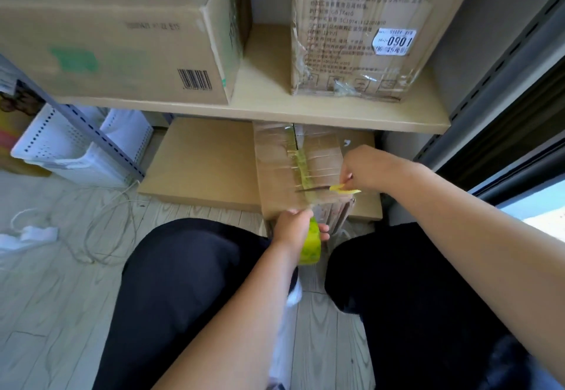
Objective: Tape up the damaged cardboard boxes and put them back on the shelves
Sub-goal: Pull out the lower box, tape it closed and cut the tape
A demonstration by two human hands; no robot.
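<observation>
A taped cardboard box (pixel 275 181) sits on the floor, its far end under the lower shelf board (pixel 305 113). Clear tape runs along its top seam toward me. My left hand (pixel 295 227) grips a yellow-green tape roll (pixel 312 247) at the box's near edge, with the strip stretched up onto the box. My right hand (pixel 363 168) holds a yellow-handled cutter (pixel 333 188), its blade lying across the tape strip. Two more boxes stand on the shelf: a large one (pixel 122 31) at left and a tape-wrapped one (pixel 360 28) at right.
A flat cardboard sheet (pixel 201 160) lies under the taped box. White perforated baskets (pixel 76 148) stand at left behind a shelf upright. Loose cables and a white power strip (pixel 36 233) lie on the wooden floor. My knees flank the box; a dark window frame (pixel 504 108) is at right.
</observation>
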